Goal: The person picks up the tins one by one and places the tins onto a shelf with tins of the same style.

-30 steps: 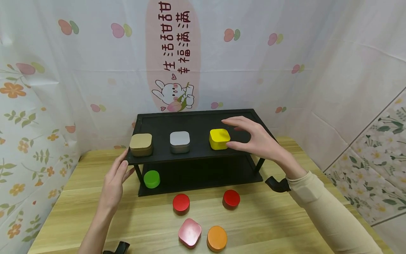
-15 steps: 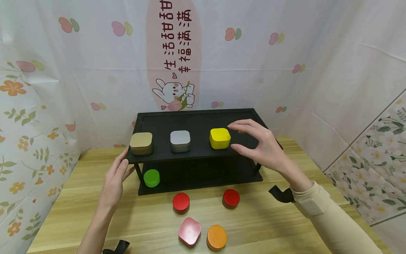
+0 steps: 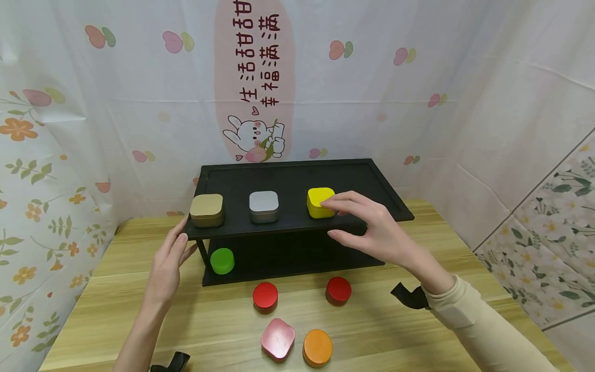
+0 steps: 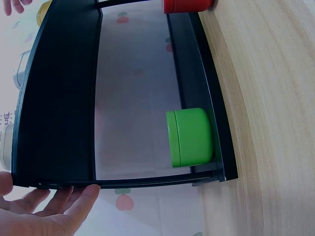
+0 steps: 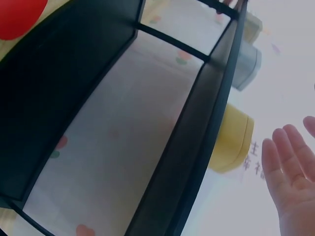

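A black two-tier shelf (image 3: pixel 288 178) stands on the table. My left hand (image 3: pixel 165 274) touches its left end with fairly straight fingers, also seen in the left wrist view. A gold tin (image 3: pixel 207 211), a silver tin (image 3: pixel 264 207) and a yellow tin (image 3: pixel 319 202) sit in a row on the top board. My right hand (image 3: pixel 372 227) is beside the yellow tin, thumb and fingers apart. Its fingertips overlap that tin in the head view, but a gap shows between them in the right wrist view. A round green tin (image 3: pixel 222 261) sits on the lower board at the left.
Two round red tins (image 3: pixel 265 297) (image 3: pixel 338 291), a pink square tin (image 3: pixel 278 340) and a round orange tin (image 3: pixel 317 349) stand on the wooden table (image 3: pixel 223 330) before the shelf. A patterned curtain (image 3: pixel 362 103) hangs close behind.
My right hand first drew away rightward from the yellow tin, then came back left and lower towards its front. The left hand and all the tins stayed in place.
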`<state>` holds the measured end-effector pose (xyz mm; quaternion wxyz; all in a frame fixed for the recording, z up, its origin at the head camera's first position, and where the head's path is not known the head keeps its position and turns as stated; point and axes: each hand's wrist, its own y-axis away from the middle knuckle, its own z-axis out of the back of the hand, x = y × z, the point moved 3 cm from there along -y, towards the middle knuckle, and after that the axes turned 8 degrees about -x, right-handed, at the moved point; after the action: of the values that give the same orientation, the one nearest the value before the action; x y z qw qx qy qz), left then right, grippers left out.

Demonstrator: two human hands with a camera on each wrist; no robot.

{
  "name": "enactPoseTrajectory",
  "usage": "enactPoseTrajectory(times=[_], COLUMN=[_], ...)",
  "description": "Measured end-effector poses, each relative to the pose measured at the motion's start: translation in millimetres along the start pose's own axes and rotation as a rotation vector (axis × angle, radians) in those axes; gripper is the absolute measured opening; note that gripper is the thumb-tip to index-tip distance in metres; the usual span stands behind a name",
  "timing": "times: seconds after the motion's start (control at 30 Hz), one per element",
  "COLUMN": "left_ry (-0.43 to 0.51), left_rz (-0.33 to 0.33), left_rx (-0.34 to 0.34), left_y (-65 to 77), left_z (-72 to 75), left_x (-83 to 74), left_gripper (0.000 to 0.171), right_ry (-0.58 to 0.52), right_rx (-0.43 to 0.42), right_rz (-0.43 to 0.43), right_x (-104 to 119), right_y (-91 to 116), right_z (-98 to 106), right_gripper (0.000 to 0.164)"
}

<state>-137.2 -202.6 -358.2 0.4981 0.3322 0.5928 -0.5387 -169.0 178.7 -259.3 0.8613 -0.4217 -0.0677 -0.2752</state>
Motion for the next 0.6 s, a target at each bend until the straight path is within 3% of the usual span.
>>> enactPoseTrajectory(times=[0.33, 0.6], left_ry=[0.002, -0.002], left_rz=[0.004, 0.003], left_rx=[0.001, -0.004], left_y=[-0.5, -0.5], left_z=[0.5, 0.5], left_x=[0.6, 0.8], left_gripper=[0.054, 0.054], right_ry=[-0.043, -0.069], right_rx=[0.084, 0.174], right_rz=[0.056, 0.052], right_x=[11, 18], right_y=[2, 6], right_z=[-17, -32], right_gripper=[0.053, 0.052])
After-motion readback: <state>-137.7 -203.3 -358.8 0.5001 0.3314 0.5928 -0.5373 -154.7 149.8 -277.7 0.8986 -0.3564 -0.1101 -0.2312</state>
